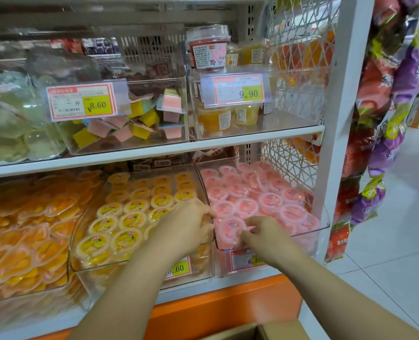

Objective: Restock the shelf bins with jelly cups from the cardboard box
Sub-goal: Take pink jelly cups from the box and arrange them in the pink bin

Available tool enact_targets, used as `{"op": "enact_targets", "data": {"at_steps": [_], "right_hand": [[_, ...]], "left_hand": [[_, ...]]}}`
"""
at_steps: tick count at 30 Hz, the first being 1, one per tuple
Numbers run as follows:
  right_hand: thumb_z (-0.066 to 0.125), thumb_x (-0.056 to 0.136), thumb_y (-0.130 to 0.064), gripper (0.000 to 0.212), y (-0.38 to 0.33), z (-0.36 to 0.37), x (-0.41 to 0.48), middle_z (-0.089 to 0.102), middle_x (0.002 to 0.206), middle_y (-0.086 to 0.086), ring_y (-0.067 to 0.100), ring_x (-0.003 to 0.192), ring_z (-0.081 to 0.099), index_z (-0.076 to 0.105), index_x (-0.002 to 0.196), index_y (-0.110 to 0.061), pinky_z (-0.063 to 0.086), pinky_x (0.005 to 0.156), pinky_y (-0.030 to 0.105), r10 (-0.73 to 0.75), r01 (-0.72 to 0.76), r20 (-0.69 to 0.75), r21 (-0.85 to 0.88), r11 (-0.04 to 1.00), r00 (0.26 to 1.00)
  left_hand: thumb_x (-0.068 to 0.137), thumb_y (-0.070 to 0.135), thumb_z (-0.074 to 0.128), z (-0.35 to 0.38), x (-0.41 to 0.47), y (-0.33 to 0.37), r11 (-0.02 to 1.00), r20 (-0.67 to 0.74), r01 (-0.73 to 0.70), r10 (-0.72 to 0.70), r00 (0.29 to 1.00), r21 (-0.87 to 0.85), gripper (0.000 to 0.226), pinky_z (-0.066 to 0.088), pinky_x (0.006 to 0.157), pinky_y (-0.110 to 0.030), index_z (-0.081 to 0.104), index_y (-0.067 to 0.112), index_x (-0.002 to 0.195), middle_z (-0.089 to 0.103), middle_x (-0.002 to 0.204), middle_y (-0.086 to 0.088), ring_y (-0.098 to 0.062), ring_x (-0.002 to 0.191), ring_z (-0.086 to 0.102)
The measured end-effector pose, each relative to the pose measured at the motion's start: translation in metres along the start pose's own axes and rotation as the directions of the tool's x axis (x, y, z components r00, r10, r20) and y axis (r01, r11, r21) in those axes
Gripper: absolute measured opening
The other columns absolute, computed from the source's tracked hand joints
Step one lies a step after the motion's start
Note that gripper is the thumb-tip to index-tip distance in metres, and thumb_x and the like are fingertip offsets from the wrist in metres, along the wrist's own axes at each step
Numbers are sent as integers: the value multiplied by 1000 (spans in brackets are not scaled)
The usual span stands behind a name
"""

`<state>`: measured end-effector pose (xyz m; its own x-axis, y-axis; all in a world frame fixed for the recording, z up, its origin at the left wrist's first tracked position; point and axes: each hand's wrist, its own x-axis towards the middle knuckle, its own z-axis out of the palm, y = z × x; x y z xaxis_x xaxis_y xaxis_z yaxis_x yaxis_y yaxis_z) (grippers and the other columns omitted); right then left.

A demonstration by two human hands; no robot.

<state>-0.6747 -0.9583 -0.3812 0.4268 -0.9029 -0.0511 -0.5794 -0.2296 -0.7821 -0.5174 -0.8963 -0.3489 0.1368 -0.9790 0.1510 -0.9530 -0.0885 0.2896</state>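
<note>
A clear bin (323, 227) on the lower shelf is full of pink jelly cups (269, 200). Left of it stands a clear bin (80, 241) packed with yellow jelly cups (132, 219). My left hand (186, 224) rests at the divide between the two bins, fingers curled over the yellow bin's right edge; whether it holds a cup is hidden. My right hand (262, 231) pinches the rim of a pink jelly cup (230, 228) at the front of the pink bin. The cardboard box (260, 330) shows only as a corner at the bottom edge.
An orange jelly bin (26, 229) fills the lower left. The upper shelf (154, 148) carries bins of square jellies (134, 123), tall cups (210, 47) and price tags. Hanging snack bags (387, 119) crowd the right side. White floor tiles (387, 266) lie to the right.
</note>
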Motion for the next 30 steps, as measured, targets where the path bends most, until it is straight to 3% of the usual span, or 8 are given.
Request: {"op": "enact_targets", "data": {"at_steps": [5, 11, 14, 17, 19, 22, 25, 30], "right_hand": [[56, 93, -33, 43, 8, 10, 12, 65, 116, 9, 21, 107, 60, 52, 132, -15, 47, 88, 30, -26, 21, -86, -55, 998, 996], [54, 91, -46, 42, 15, -20, 10, 67, 109, -1, 16, 97, 61, 57, 126, -25, 47, 83, 30, -125, 79, -200, -223, 972, 972], [58, 87, -46, 37, 30, -55, 11, 60, 120, -4, 20, 108, 55, 58, 121, -32, 44, 91, 36, -203, 12, -389, -441, 897, 899], [59, 83, -50, 43, 50, -68, 11, 54, 127, -2, 25, 117, 47, 52, 123, -33, 38, 92, 37, -140, -124, -392, -576, 808, 909], [58, 84, -52, 45, 58, -68, 12, 56, 125, -2, 25, 118, 46, 49, 123, -32, 36, 92, 37, -106, -137, -355, -594, 793, 929], [56, 84, -56, 42, 62, -66, 16, 64, 114, -3, 24, 116, 48, 52, 119, -33, 33, 90, 35, -120, -116, -359, -569, 814, 925], [58, 80, -62, 44, 64, -67, 19, 66, 103, -3, 22, 110, 53, 58, 113, -33, 34, 88, 35, -108, -122, -379, -535, 836, 919], [69, 74, -56, 55, 64, -69, 21, 66, 115, -1, 22, 106, 60, 56, 120, -28, 42, 87, 33, -97, -80, -362, -444, 893, 927]], "left_hand": [[90, 26, 59, 3, 4, -1, 1000, -8, 14, -14, 1000, 17, 29, 41, 95, -28, 62, 33, 119, 51, 123, 6, -14, 118, 48], [93, 31, 54, 6, 5, 4, 993, -95, 7, 4, 995, 121, 28, 38, 95, -29, 60, 37, 120, 45, 119, 9, -15, 116, 42], [95, 32, 50, 9, 6, 12, 979, -185, -34, 72, 980, 200, 30, 32, 97, -31, 57, 38, 123, 43, 125, 12, -14, 118, 37], [95, 40, 46, 16, 7, 24, 954, -172, -69, 123, 977, 292, 31, 11, 111, -42, 55, 40, 125, 42, 135, 16, -12, 131, 26], [96, 46, 41, 21, 8, 30, 936, -98, -83, 124, 987, 342, 35, -5, 112, -53, 52, 39, 128, 40, 141, 15, -15, 139, 19], [97, 49, 36, 27, 8, 35, 918, -4, -104, 115, 993, 383, 39, -16, 107, -61, 46, 39, 133, 36, 148, 13, -18, 145, 10], [97, 51, 35, 30, 7, 37, 907, 42, -100, 90, 995, 409, 43, -20, 103, -64, 39, 41, 138, 34, 150, 12, -19, 146, 5], [97, 52, 33, 34, 7, 32, 920, 57, -79, 62, 996, 384, 42, -20, 103, -64, 40, 41, 137, 37, 147, 14, -16, 145, 6]]}}
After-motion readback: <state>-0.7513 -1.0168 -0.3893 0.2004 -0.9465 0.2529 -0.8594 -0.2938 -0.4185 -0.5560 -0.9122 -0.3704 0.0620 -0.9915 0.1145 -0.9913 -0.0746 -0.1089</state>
